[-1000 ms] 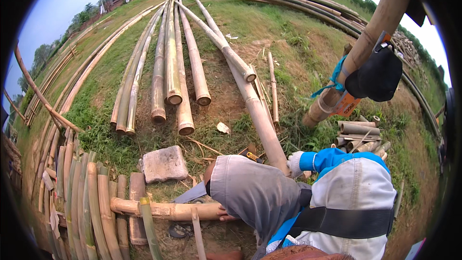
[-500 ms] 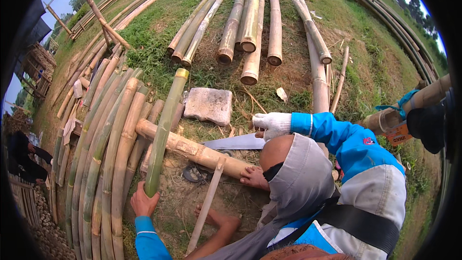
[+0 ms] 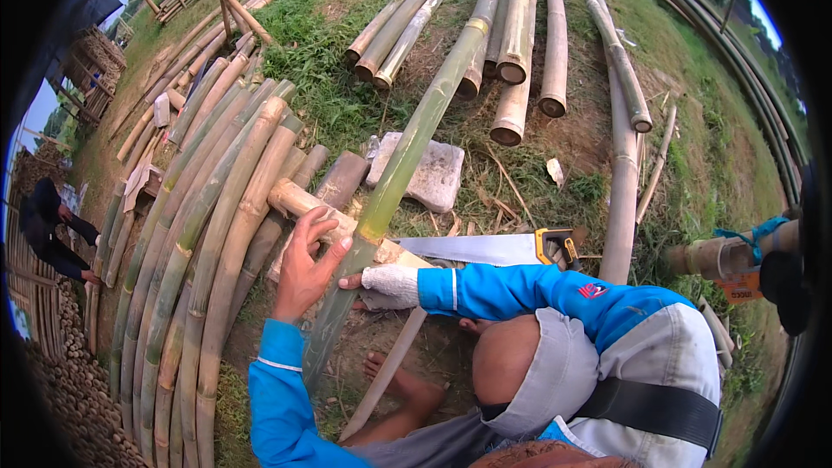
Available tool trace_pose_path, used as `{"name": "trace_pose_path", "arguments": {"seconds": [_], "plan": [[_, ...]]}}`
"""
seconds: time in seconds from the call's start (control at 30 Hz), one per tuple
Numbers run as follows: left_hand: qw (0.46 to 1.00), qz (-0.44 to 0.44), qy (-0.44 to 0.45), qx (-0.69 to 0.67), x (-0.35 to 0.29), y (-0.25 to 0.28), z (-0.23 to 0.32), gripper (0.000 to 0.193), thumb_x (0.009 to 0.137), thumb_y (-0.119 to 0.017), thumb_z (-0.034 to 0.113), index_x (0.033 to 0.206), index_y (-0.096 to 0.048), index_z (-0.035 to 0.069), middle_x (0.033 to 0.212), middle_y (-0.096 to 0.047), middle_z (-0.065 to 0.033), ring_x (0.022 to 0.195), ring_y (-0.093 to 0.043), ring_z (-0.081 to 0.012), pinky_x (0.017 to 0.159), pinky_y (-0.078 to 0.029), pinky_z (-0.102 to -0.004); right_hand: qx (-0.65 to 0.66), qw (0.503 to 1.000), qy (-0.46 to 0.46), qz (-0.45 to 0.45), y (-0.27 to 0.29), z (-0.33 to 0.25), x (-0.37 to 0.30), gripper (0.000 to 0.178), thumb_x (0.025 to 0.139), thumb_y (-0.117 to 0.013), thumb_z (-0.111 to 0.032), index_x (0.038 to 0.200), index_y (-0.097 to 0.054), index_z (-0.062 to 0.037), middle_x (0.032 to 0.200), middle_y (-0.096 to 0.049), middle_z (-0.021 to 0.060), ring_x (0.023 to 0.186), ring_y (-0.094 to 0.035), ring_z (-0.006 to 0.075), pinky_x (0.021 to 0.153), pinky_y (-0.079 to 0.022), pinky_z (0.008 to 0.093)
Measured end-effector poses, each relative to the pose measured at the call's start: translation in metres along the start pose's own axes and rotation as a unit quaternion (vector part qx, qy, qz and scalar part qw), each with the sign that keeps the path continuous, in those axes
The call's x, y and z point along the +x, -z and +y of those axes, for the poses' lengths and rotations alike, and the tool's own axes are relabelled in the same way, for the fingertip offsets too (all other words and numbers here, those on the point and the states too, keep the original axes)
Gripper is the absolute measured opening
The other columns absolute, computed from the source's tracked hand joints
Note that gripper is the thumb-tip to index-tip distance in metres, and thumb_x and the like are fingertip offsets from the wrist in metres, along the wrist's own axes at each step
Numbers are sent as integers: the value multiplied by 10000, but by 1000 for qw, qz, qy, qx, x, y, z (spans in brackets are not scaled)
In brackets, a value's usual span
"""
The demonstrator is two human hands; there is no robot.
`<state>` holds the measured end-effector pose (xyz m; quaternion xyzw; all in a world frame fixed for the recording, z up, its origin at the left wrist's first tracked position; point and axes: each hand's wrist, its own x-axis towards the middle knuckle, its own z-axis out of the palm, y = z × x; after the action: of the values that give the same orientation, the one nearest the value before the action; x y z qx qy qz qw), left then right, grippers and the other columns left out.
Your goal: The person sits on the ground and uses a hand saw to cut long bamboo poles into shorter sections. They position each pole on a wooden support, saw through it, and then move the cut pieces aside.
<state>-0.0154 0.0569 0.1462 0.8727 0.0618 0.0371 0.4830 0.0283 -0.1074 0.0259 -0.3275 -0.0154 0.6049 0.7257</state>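
Observation:
A long green bamboo pole (image 3: 413,143) slants across the picture, resting over a shorter tan bamboo piece (image 3: 299,201) that lies crosswise beneath it. My left hand (image 3: 305,264) is bare and open, fingers spread, its thumb by the pole's left side. In a white knitted glove with bare fingertips, my right hand (image 3: 381,286) grips the pole from the right, thumb across its top; its other fingers are partly hidden. Just beyond, a hand saw (image 3: 485,249) with a yellow and black handle lies near the crosswise piece. Nearer me, a thin bamboo stick (image 3: 386,373) leans against that piece.
Stacked bamboo poles (image 3: 186,251) line the left side. A pale stone block (image 3: 433,175) sits behind the green pole. Cut bamboo poles (image 3: 511,69) spread over the grass ahead. A person in dark clothes (image 3: 48,225) is at far left. My bent knee (image 3: 503,360) is near.
The green pole has slid away from me and slightly right. My left hand has left its near end and opened further up. My right hand has moved from beside the saw onto the pole.

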Motion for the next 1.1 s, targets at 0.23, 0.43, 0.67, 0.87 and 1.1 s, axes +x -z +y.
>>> {"name": "trace_pose_path", "arguments": {"seconds": [0.23,0.43,0.67,0.87,1.1], "plan": [[935,-76,281,205,-122,94,-75,1267,726,-887,735,1667,-344,84,1545,-556,-259,1466,-512,-432,1180,-463,-626,27,963,155,217,85,-189,63,391,892,-862,-173,1177,-602,-102,1065,-667,87,1003,-700,283,897,-638,487],[863,-212,372,269,-168,84,-196,1352,639,-972,662,1674,-327,77,1581,-521,-267,1470,-500,-456,1188,-474,-600,-229,816,389,360,164,-336,26,494,997,-704,-294,1412,-571,-62,1192,-650,126,999,-666,236,763,-581,386],[870,-158,395,250,-204,51,-226,1042,702,-965,384,1554,-470,47,1408,-660,-246,1301,-623,-443,1061,-531,-579,-303,924,182,149,133,-153,-26,445,1041,-695,-306,1410,-572,-90,1165,-644,47,1042,-681,179,865,-579,344],[920,-16,289,263,-211,33,-203,671,778,-846,161,1371,-553,50,1283,-696,-241,1154,-666,-484,943,-545,-563,-254,961,57,94,147,-29,-49,414,1064,-676,-322,1391,-568,-93,1125,-642,40,994,-684,157,852,-570,338],[957,53,139,248,-114,-1,-136,605,781,-787,111,1336,-555,45,1233,-675,-250,1094,-665,-496,895,-539,-565,-508,846,149,70,116,-18,-18,431,1044,-684,-337,1370,-603,-66,1158,-657,81,1102,-628,220,967,-530,363]]}}
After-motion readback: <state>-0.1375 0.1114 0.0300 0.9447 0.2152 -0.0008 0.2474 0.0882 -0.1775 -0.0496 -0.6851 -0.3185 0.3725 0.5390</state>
